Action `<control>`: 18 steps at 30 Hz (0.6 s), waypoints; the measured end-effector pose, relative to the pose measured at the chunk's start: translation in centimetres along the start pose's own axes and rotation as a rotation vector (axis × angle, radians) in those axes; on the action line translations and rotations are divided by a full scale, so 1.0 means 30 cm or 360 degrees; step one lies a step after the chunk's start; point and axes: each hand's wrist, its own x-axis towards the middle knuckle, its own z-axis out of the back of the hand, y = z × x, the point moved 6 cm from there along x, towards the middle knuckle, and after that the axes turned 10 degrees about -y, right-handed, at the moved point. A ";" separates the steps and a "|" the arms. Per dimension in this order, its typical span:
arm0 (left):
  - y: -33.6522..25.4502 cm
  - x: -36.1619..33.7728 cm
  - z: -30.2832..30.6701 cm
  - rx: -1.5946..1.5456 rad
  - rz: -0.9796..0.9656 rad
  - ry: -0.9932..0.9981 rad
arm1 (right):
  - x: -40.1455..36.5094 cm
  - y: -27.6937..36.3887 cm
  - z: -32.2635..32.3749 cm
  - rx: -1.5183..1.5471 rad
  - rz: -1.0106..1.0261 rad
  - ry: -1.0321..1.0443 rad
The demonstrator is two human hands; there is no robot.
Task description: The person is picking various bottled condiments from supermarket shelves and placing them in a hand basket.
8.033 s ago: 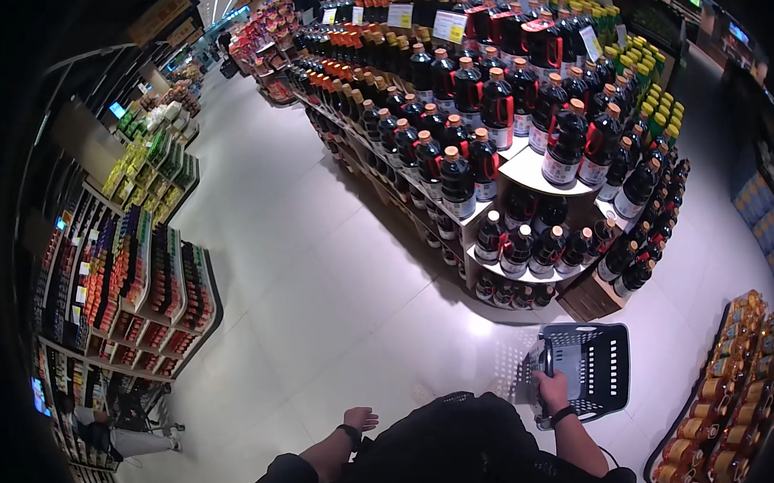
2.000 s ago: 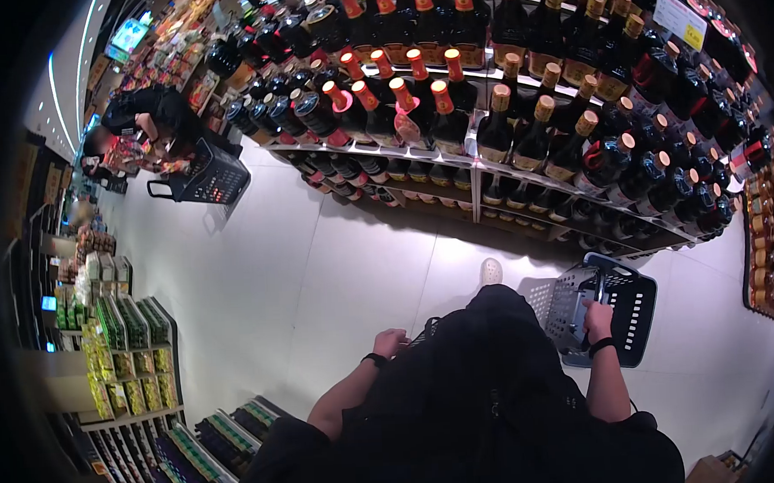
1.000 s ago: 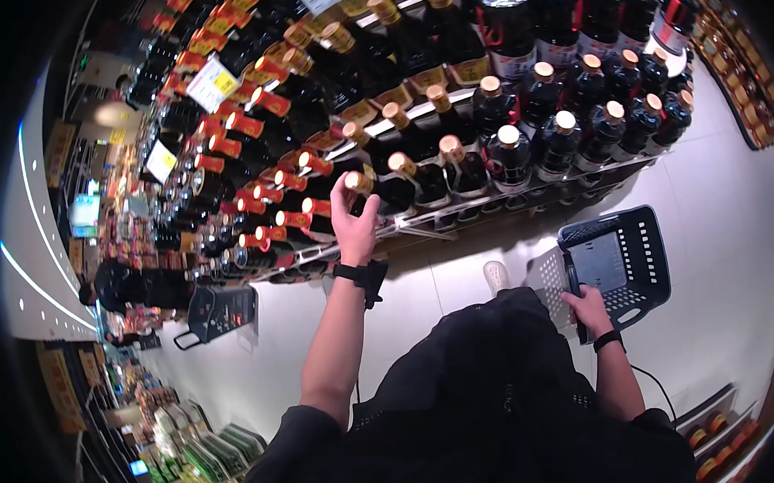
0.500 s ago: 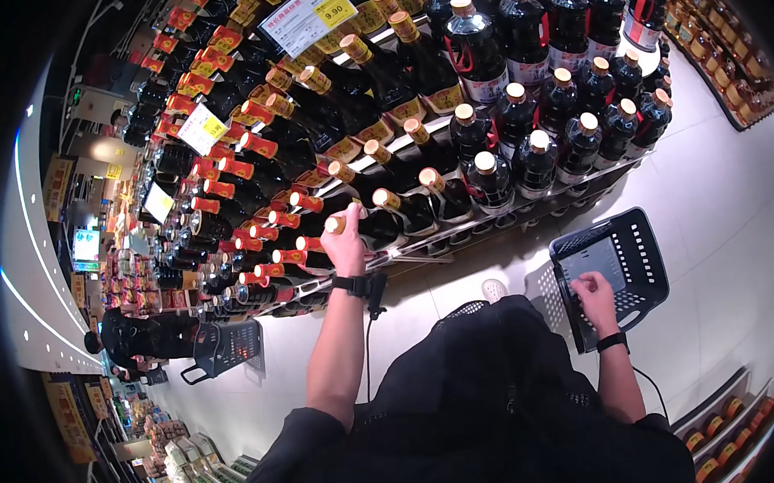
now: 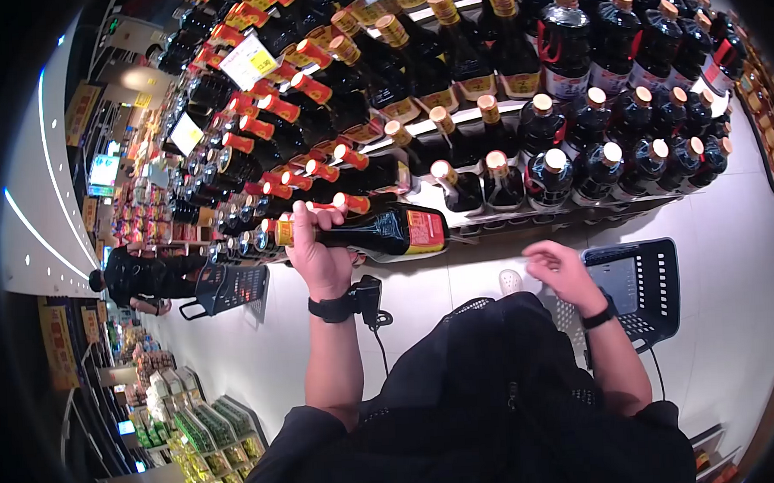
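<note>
Left hand (image 5: 320, 262) clamped on neck of dark sauce bottle (image 5: 386, 230), tilted near-horizontal by shelved bottles (image 5: 550, 181); neck likely easiest grab in tight rows. Right hand (image 5: 565, 272) empty, fingers loosely curled, beside shopping basket (image 5: 670, 285).

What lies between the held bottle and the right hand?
In the head view, only bare pale floor shows between the bottle and the right hand.

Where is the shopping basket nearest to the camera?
The basket stands on the floor at the right of the head view, near the right hand.
</note>
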 end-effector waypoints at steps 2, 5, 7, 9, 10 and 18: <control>-0.028 -0.031 0.011 -0.0188 0.0123 -0.0018 | 0.062 0.007 -0.138 0.0250 -0.0098 0.0303; -0.049 -0.073 0.059 -0.0450 0.0284 -0.0040 | 0.088 0.034 -0.335 0.0826 -0.0338 0.0698; -0.051 -0.096 0.108 -0.0540 0.0364 -0.0160 | 0.082 0.061 -0.425 0.1069 -0.0456 0.0866; -0.054 -0.122 0.149 -0.0567 0.0418 -0.0249 | 0.067 0.072 -0.472 0.1175 -0.0513 0.0934; -0.055 -0.144 0.156 -0.0605 0.0485 -0.0292 | 0.062 0.055 -0.493 0.1207 -0.0560 0.0999; -0.053 -0.258 0.289 -0.0485 0.0579 -0.0318 | -0.067 -0.024 -0.597 0.0874 -0.1047 0.1091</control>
